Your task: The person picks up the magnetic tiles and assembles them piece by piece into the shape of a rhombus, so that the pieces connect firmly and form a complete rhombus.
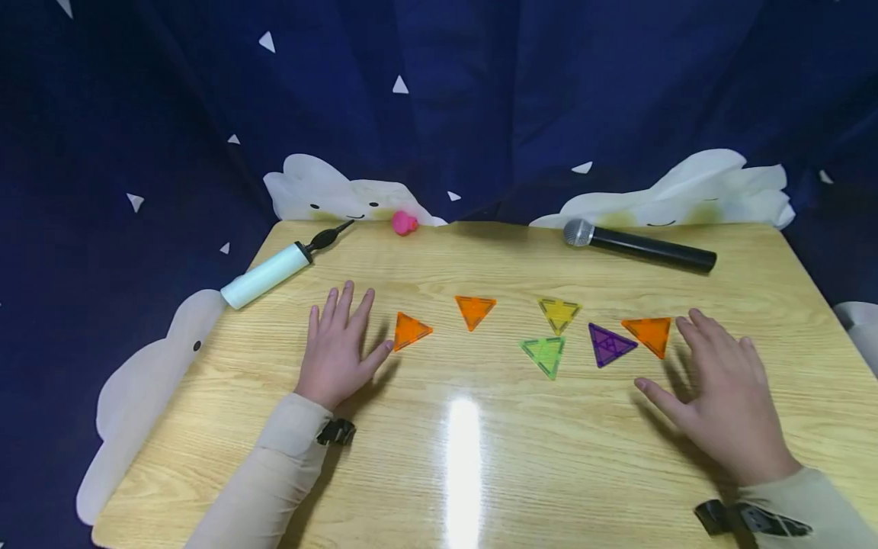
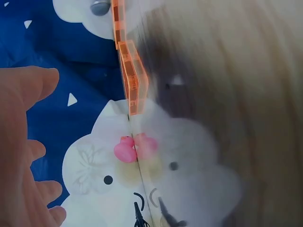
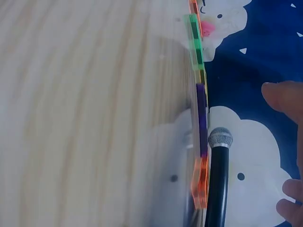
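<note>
Wood counter (image 1: pixel 583 465), right hand (image 1: pixel 727 404) at 3 o'clock, left hand (image 1: pixel 336 354) at 9, well apart, fingers loose, nothing held.
Pale-blue pump (image 1: pixel 267 276) at 10, black microphone (image 1: pixel 648 248) at 2. Flat triangles between the hands: right orange tile (image 1: pixel 652 335) at the right hand's 10 o'clock, purple tile (image 1: pixel 610 346) just beside it, yellow tile (image 1: pixel 559 314) with green tile (image 1: pixel 546 355) at its 6-to-7, middle orange tile (image 1: pixel 475 311) at counter's 12, left orange tile (image 1: pixel 411 332) at the left hand's 3, near but apart. Pink piece (image 1: pixel 403 223) at 11, far edge. Handling tip: tiles look thin, so likely best pinched by opposite edges, fingertips low, neighbours undisturbed.
</note>
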Motion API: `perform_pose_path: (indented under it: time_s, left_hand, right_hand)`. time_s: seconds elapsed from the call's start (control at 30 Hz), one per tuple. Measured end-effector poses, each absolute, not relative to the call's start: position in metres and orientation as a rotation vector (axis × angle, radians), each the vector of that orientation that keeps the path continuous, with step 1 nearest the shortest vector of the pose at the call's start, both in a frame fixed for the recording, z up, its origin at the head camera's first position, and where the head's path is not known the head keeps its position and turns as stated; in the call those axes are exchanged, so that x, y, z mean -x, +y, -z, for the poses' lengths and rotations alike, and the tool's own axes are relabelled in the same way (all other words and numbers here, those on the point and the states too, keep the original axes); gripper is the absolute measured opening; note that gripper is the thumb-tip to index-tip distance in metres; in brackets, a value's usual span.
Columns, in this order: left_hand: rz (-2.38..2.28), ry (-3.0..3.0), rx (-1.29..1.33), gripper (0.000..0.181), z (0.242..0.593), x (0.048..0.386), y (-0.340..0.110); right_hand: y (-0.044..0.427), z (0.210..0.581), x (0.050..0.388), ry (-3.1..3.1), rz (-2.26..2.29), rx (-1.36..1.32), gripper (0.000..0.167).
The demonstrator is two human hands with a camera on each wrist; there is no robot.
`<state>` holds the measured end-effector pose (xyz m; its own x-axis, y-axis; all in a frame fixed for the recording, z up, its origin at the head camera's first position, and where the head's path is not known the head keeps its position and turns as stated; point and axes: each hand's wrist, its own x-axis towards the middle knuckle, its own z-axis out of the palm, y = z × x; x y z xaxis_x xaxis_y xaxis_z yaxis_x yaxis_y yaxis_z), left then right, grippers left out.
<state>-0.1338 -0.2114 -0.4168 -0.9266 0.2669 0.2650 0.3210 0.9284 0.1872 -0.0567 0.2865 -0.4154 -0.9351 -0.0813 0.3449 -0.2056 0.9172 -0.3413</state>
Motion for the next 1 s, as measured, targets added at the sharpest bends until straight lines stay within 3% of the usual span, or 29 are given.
perform_pose_path:
  time_s: [1.0]
  left_hand:
    - [0.552,-2.929,0.427,0.075,0.424,0.139,-0.204]
  right_hand:
    - [0.236,0.423,0.066,-2.703,-0.749,-0.307,0.091]
